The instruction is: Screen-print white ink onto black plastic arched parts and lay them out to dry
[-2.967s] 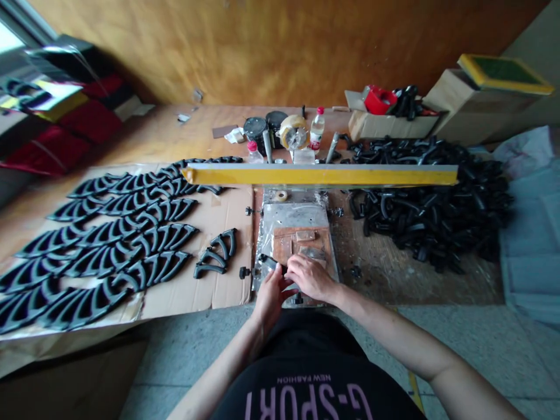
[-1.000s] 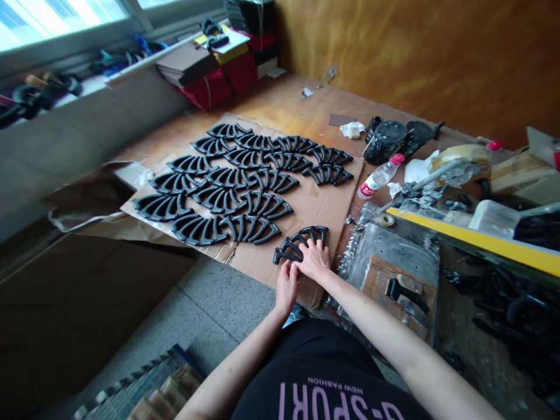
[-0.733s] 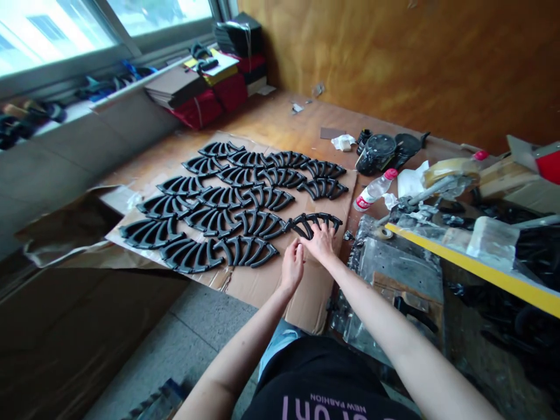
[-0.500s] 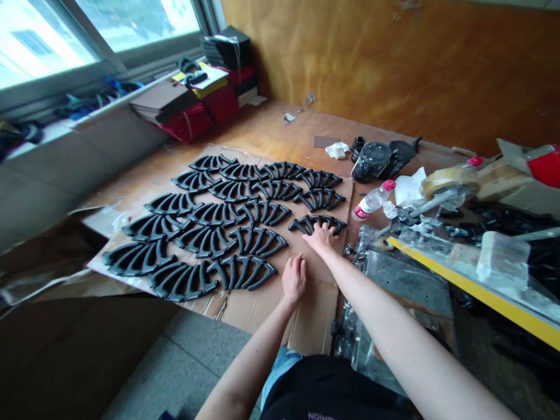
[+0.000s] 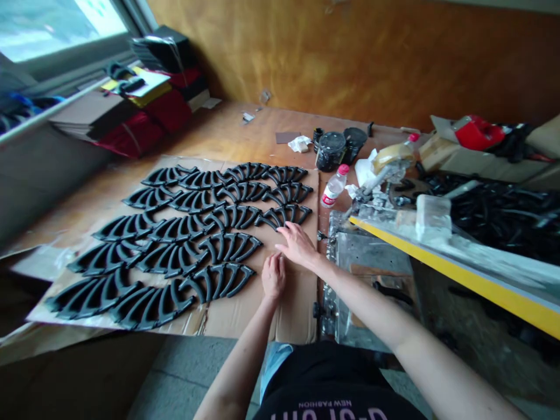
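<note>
Rows of black curved plastic parts (image 5: 188, 233) lie spread on a flattened cardboard sheet (image 5: 289, 303). My right hand (image 5: 297, 245) hovers open over the cardboard, its fingers spread just below the nearest black part (image 5: 284, 214) at the right end of a row. It holds nothing. My left hand (image 5: 273, 277) rests lower on the bare cardboard with fingers loosely extended, empty too.
A foil-covered jig plate (image 5: 367, 256) sits right of the cardboard, under a yellow-edged bar (image 5: 455, 268). A plastic bottle (image 5: 333, 185), black tins (image 5: 331, 150) and a tape roll stand behind. A heap of black parts (image 5: 503, 216) lies at right; boxes and red stacks line the edges.
My hands carried black parts from the jig to the cardboard, set them at the end of a row and let go. Both hands have since drawn back toward me.
</note>
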{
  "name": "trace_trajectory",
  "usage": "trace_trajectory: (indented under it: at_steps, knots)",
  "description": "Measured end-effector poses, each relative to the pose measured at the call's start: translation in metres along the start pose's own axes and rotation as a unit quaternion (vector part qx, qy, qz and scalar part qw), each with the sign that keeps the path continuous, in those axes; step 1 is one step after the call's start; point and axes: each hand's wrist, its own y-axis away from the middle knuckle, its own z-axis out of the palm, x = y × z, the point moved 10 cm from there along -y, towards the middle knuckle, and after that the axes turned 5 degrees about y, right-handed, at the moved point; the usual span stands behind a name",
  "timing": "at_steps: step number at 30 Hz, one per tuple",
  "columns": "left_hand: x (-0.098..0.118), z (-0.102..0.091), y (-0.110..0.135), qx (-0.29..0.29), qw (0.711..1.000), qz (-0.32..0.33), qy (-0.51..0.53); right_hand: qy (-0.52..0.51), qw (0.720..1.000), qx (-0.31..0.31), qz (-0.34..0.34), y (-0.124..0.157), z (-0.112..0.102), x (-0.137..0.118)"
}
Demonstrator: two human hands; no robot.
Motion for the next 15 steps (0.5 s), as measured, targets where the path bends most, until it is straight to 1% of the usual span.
trace_trajectory:
  at_steps: [2, 3, 4, 6, 7, 8, 9, 10, 11, 13, 15]
  knots:
    - [-0.004, -0.002, -0.002, 0.002, 1.000, -0.010, 0.014, -0.020, 0.997, 0.026, -0.063, 0.050, -0.024, 0.005]
    - [-0.007, -0.003, -0.003, 0.005, 0.999, -0.022, 0.022, -0.022, 0.996, 0.036, -0.078, 0.078, -0.035, 0.015]
    - [-0.011, -0.004, -0.004, 0.008, 0.999, -0.042, 0.033, -0.017, 0.995, 0.043, -0.083, 0.106, -0.044, 0.030]
    - [-0.014, -0.004, -0.004, 0.017, 0.992, -0.102, 0.072, 0.014, 0.996, 0.055, -0.068, 0.163, -0.056, 0.069]
    - [-0.013, -0.003, -0.001, 0.024, 0.985, -0.138, 0.103, 0.036, 0.996, 0.057, -0.054, 0.190, -0.057, 0.090]
    - [-0.007, -0.001, 0.002, 0.033, 0.975, -0.169, 0.140, 0.058, 0.996, 0.053, -0.042, 0.214, -0.056, 0.109]
    - [0.006, 0.001, 0.005, 0.044, 0.964, -0.192, 0.181, 0.076, 0.995, 0.045, -0.036, 0.236, -0.052, 0.124]
    - [0.024, 0.003, 0.007, 0.056, 0.952, -0.201, 0.222, 0.087, 0.995, 0.032, -0.040, 0.254, -0.047, 0.135]
    - [0.049, 0.005, 0.008, 0.066, 0.943, -0.197, 0.260, 0.092, 0.994, 0.018, -0.053, 0.269, -0.040, 0.140]
    - [0.111, 0.008, 0.006, 0.074, 0.927, -0.163, 0.329, 0.075, 0.993, -0.003, -0.094, 0.293, -0.033, 0.137]
    - [0.181, 0.010, 0.000, 0.064, 0.907, -0.115, 0.400, 0.027, 0.991, -0.005, -0.133, 0.309, -0.039, 0.128]
